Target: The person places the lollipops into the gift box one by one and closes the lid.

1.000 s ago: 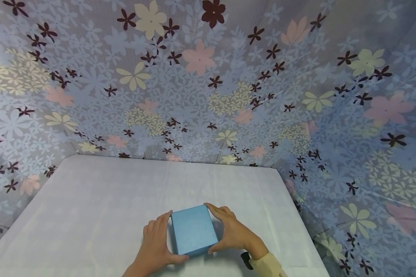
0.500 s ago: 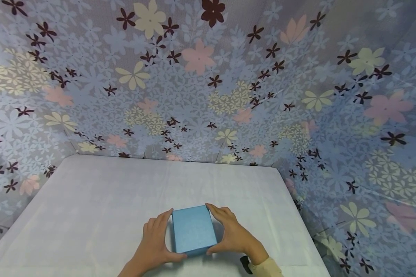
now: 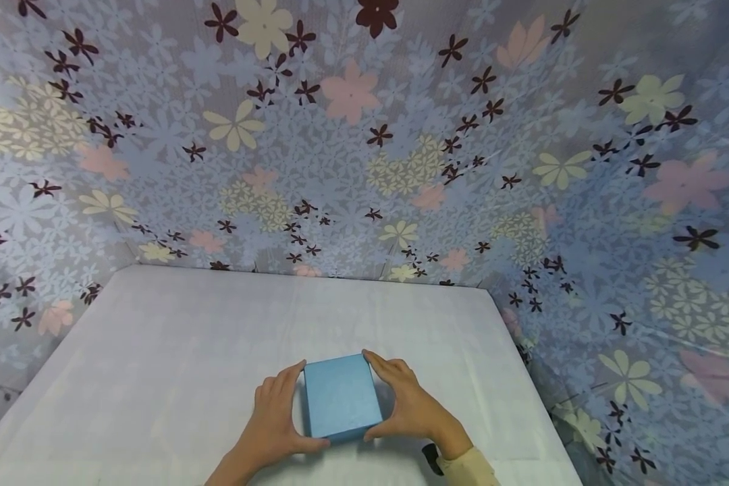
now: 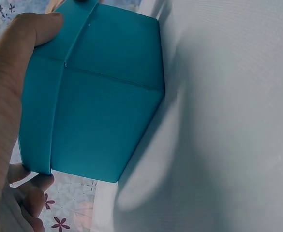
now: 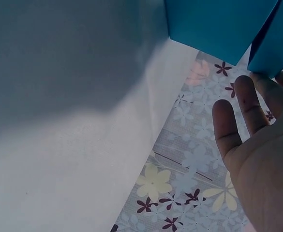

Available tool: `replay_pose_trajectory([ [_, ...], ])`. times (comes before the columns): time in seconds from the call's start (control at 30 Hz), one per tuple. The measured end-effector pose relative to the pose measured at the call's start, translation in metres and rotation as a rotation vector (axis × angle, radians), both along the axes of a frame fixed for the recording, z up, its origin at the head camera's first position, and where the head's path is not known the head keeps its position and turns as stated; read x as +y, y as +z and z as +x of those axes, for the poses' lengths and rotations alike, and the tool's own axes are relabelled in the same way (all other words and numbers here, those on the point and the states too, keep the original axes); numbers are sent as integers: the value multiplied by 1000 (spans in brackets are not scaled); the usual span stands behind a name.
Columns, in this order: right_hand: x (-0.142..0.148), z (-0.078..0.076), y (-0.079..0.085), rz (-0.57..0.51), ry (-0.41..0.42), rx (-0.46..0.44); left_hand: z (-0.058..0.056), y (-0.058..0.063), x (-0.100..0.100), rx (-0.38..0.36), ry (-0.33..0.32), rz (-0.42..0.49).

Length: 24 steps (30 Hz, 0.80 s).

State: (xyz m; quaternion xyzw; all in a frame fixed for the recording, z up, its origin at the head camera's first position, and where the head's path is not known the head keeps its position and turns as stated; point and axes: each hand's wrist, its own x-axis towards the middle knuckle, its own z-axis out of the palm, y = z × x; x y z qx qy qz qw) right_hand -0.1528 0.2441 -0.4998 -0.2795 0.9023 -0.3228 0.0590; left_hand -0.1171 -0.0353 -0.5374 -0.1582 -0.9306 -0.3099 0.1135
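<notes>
A square blue box [image 4: 102,121] stands on the white-covered table, its lid [image 3: 342,397] facing up in the head view. My left hand [image 3: 273,418] grips the lid's left side, thumb at the near corner and fingertips at the far one. On the opposite side, my right hand [image 3: 410,405] holds the lid the same way, between thumb and forefinger. The left wrist view shows the lid's band sitting over the box wall. From the right wrist, a narrow wedge-shaped gap shows between lid and box wall. What is inside the box is hidden.
The white tabletop [image 3: 188,364] spreads out around the box. Flower-patterned cloth [image 3: 340,169] hangs behind it and along both sides. A small black object [image 3: 431,459] shows at the right wrist, beside a cream sleeve [image 3: 469,469].
The head view has shifted slightly, so the whole scene sits a little higher in it. Both hands keep their hold on the lid, and the box has hardly moved.
</notes>
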Motion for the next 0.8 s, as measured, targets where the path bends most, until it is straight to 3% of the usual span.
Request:
replay_pose_trajectory([
  [0.5, 2, -6, 8, -4, 10, -76, 2, 1, 7, 41, 46, -7],
  [0.8, 3, -6, 4, -2, 13, -85, 1, -1, 9, 52, 55, -20],
])
